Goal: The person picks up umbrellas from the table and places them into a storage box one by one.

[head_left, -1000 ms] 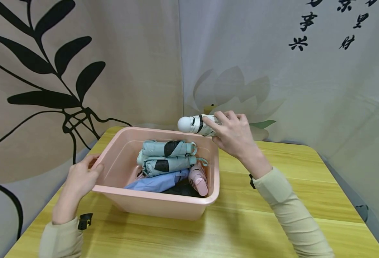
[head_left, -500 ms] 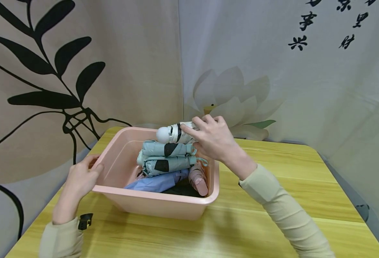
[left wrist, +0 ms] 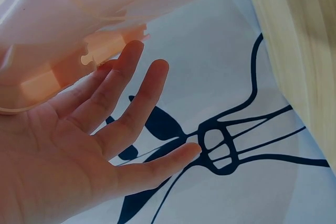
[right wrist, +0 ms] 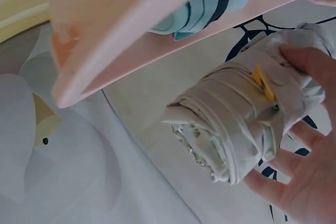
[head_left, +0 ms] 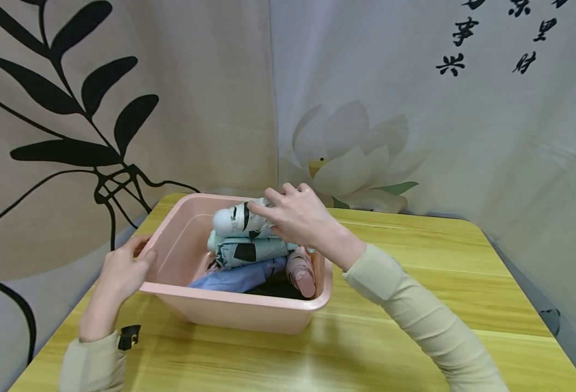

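Observation:
A pink plastic basin (head_left: pixel 239 307) holds several folded umbrellas. My left hand (head_left: pixel 125 269) holds its left rim; in the left wrist view the fingers (left wrist: pixel 149 90) spread below the rim and the thumb is hidden. In my right hand (head_left: pixel 300 218) is a white folded umbrella (head_left: pixel 239 220) with black marks and a round white end, gripped between thumb and fingers above the basin's back part. Right below it lies a light teal umbrella (head_left: pixel 256 251), and another teal one is mostly covered by the white one. The right wrist view shows the white umbrella's rolled cloth and a yellow tab (right wrist: pixel 264 83).
A blue umbrella (head_left: pixel 241 276), a pink one (head_left: pixel 301 272) and something dark (head_left: pixel 278 287) lie in the basin's front part. The basin stands on a yellow wood-grain table (head_left: pixel 415 305). Behind hangs a pale printed curtain (head_left: pixel 209 109).
My right hand has carried the white umbrella left and down, from over the basin's back right rim to over the teal umbrellas. The left hand and basin have stayed put.

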`<state>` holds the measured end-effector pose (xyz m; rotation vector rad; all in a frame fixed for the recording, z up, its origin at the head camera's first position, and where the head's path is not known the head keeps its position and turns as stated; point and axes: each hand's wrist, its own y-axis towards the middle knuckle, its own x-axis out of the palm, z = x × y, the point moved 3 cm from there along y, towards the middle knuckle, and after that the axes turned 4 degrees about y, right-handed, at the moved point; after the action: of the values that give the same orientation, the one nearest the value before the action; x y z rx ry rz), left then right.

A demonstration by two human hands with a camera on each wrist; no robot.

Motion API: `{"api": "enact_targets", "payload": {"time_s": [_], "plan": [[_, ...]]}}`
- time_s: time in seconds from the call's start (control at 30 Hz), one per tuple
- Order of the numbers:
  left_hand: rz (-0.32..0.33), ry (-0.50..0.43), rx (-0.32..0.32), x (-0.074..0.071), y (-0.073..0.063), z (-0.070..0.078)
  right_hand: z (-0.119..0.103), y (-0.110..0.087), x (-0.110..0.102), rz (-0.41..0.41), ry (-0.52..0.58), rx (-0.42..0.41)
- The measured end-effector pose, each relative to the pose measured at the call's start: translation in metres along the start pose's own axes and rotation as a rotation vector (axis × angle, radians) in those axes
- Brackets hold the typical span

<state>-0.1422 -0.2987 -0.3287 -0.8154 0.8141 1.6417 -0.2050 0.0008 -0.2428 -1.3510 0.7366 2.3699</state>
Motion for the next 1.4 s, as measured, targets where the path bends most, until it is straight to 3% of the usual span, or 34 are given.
{"api": "enact_targets", "payload": {"time_s": [0.23, 0.7, 1.4], "plan": [[-0.001, 0.002, -0.002, 0.0, 0.0, -0.001, -0.01, 0.012, 0.001, 0.024, 0.005, -0.048], [-0.011, -0.002, -0.003, 0.001, 0.001, -0.001, -0.022, 0.024, 0.016, -0.09, 0.06, -0.099], [-0.015, 0.005, -0.002, 0.001, 0.001, -0.002, -0.024, 0.027, 0.025, -0.14, 0.025, -0.168]]}}
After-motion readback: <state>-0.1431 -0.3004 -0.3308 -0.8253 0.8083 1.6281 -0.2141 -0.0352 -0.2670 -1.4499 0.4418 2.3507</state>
